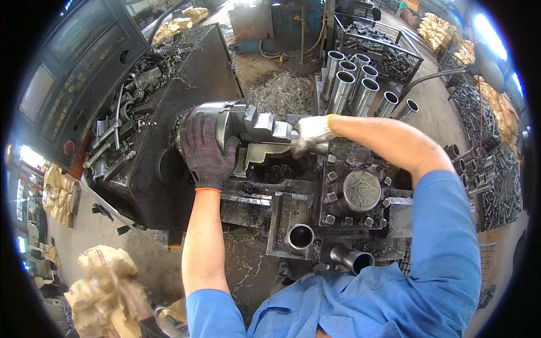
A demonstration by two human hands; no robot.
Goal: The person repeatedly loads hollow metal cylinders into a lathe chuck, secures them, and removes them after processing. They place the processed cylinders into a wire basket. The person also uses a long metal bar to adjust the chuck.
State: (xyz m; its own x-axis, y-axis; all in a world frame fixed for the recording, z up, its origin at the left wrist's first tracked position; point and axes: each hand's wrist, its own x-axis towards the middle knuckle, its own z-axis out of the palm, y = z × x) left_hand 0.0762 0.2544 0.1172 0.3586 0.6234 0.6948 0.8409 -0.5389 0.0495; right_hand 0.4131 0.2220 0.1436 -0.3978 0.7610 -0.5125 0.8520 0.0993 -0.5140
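Observation:
My left hand [209,147], in a dark knitted glove with an orange cuff, lies over the rounded side of the lathe chuck [228,119] with its fingers spread. The stepped chuck jaws [271,128] point to the right. Just beyond them my right hand [313,134], in a white glove with a yellow cuff, is closed around a shiny metal tube [322,148]. The glove covers most of this tube, so how it sits in the jaws cannot be made out. Below my right forearm is the square tool post [362,190] with its round cap and bolts.
Several shiny tubes [344,90] stand upright behind the tool post. A control panel [73,84] rises at the left. Loose tools [115,127] and metal chips lie on the headstock [194,67]. A lamp on a bent arm [434,75] reaches in from the right. Wire bins [377,48] hold metal parts.

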